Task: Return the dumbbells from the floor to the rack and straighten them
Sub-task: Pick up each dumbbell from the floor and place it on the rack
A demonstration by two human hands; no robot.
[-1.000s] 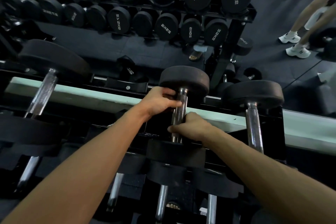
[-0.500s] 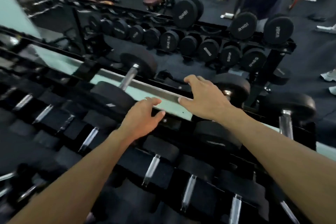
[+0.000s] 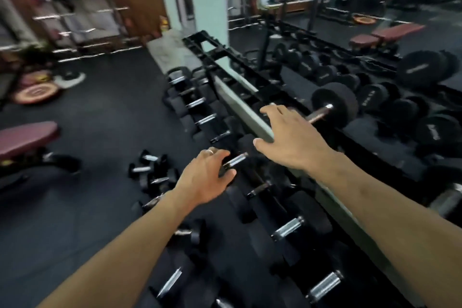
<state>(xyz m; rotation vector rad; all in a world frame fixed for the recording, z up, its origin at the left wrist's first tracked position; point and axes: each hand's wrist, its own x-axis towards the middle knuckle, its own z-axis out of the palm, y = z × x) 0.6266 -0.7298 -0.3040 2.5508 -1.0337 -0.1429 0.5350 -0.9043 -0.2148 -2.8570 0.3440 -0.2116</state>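
The black dumbbell rack (image 3: 252, 117) runs from the far middle to the near right, several black dumbbells with chrome handles lying on it. A large dumbbell (image 3: 333, 102) sits on the top tier. My right hand (image 3: 287, 137) hovers over the rack's edge, fingers spread, holding nothing. My left hand (image 3: 207, 175) hangs above a lower-tier dumbbell handle (image 3: 235, 159), fingers loosely bent, empty. Several small dumbbells (image 3: 150, 172) lie on the floor left of the rack. The frame is blurred by motion.
A dark red bench (image 3: 25, 137) stands at the left. Weight plates (image 3: 35, 92) lie on the floor at the far left. A mirror behind the rack shows a second row of dumbbells (image 3: 375, 97). Black rubber floor (image 3: 105, 120) stretches left of the rack.
Both hands have let go of the dumbbell handle on the top tier and lifted off. The view has swung left along the rack, bringing the floor dumbbells into sight.
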